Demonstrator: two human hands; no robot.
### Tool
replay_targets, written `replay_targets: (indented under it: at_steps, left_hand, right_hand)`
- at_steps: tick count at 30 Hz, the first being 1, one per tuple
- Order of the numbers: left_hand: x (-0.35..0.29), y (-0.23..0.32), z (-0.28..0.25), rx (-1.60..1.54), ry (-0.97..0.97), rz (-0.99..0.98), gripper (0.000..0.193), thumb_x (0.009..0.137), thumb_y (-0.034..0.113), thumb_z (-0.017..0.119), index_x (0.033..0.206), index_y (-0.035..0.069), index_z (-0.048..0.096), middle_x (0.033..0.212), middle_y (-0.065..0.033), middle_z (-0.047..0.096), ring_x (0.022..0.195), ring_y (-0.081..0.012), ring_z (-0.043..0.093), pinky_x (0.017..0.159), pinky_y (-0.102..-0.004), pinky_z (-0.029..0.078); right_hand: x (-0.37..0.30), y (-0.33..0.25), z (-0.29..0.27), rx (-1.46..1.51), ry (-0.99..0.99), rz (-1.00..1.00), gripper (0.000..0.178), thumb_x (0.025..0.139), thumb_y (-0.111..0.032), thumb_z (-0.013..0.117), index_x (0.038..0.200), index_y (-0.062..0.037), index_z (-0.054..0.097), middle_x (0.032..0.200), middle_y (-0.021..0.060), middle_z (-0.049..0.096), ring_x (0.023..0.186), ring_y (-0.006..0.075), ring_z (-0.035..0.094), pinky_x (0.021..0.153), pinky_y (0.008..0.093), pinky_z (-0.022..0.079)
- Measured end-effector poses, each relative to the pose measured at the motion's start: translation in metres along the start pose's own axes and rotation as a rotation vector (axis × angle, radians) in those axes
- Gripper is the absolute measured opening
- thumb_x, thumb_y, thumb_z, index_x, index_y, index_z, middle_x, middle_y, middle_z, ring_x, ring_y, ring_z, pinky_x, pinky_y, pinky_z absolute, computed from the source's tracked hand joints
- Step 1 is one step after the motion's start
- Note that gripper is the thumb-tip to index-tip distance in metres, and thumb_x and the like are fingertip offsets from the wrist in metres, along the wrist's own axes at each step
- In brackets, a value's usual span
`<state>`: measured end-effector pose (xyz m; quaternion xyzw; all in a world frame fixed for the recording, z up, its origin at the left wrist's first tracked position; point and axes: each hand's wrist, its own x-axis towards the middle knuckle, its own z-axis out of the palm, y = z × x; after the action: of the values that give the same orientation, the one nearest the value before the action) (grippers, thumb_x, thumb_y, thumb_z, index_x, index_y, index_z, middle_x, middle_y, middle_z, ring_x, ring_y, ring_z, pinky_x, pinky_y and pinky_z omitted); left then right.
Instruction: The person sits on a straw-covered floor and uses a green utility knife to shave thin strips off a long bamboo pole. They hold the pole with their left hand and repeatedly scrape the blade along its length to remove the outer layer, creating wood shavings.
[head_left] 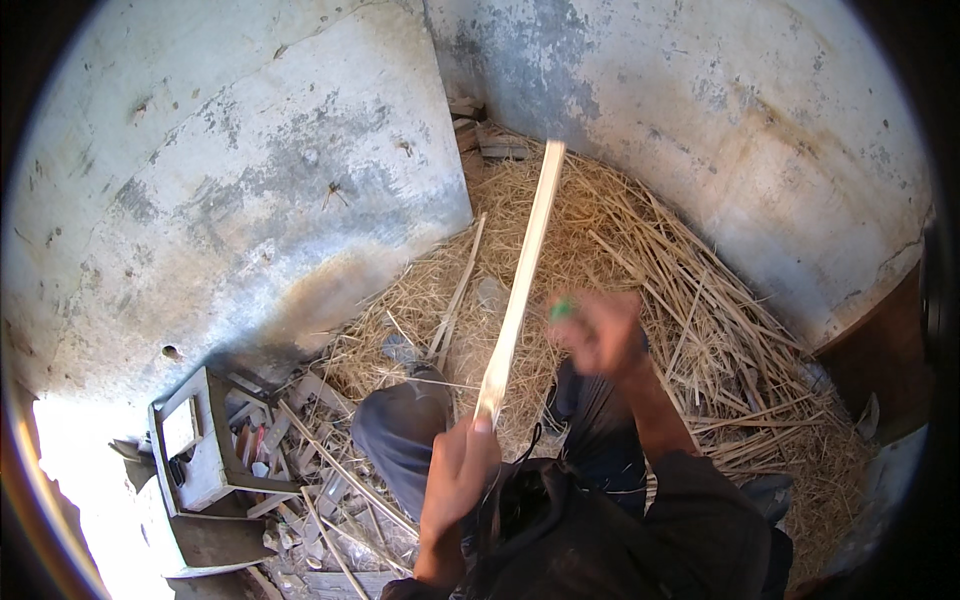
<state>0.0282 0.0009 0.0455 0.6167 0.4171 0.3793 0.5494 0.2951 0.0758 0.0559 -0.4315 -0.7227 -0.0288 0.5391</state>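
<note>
Your left hand (458,472) grips a pale wooden strip (520,285) above straw (640,260); your blurred right hand (600,332) is closed around a small green object (563,309).

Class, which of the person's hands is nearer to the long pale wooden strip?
Left. The left hand grips the wooden strip at its lower end; the blurred right hand sits just right of it, apparently not touching.

We have a single fisheye view from the person's head, looking steeply down and close over the hands (530,400) and knees, facing the far corner where two plastered walls (250,170) meet above the straw-covered floor (650,270), whose straight edges bend toward the dark rim.
</note>
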Motion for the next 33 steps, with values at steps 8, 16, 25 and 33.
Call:
replay_targets:
  at_steps: [8, 16, 25, 33]
  left_hand:
    - [-0.007, 0.004, 0.010, 0.068, 0.166, -0.061, 0.037, 0.113, 0.023, 0.048, 0.085, -0.001, 0.057, 0.066, -0.0034, 0.053, 0.063, -0.0092, 0.047, 0.058, -0.0311, 0.042]
    - [0.006, 0.012, 0.014, 0.207, 0.271, 0.060, 0.030, 0.112, 0.020, 0.050, 0.095, -0.003, 0.060, 0.061, -0.0106, 0.054, 0.056, -0.0188, 0.054, 0.056, -0.0367, 0.045]
    - [0.005, 0.023, 0.014, 0.267, 0.255, 0.036, 0.028, 0.111, 0.019, 0.050, 0.101, -0.003, 0.062, 0.062, -0.0139, 0.057, 0.054, -0.0248, 0.060, 0.057, -0.0382, 0.046]
    - [-0.002, 0.018, 0.009, 0.215, 0.239, 0.040, 0.030, 0.112, 0.021, 0.048, 0.104, -0.003, 0.064, 0.061, -0.0102, 0.052, 0.056, -0.0150, 0.052, 0.056, -0.0360, 0.043]
  right_hand:
    - [0.007, 0.020, -0.009, 0.162, -0.039, 0.125, 0.028, 0.099, -0.029, 0.072, 0.105, -0.0031, 0.077, 0.084, 0.0133, 0.075, 0.068, 0.0227, 0.073, 0.062, 0.0337, 0.056]
    - [-0.014, -0.032, 0.023, 0.192, -0.302, -0.120, 0.032, 0.089, -0.037, 0.083, 0.103, -0.0094, 0.078, 0.088, 0.0063, 0.079, 0.068, 0.0219, 0.076, 0.060, 0.0333, 0.058]
    - [-0.008, -0.029, 0.018, 0.081, -0.279, -0.190, 0.034, 0.088, -0.042, 0.082, 0.101, -0.0107, 0.077, 0.085, 0.0038, 0.078, 0.064, 0.0195, 0.073, 0.056, 0.0317, 0.055]
    - [0.000, -0.036, 0.013, 0.037, -0.290, -0.250, 0.033, 0.089, -0.043, 0.082, 0.095, -0.0114, 0.075, 0.078, 0.0012, 0.074, 0.061, 0.0181, 0.071, 0.055, 0.0317, 0.054]
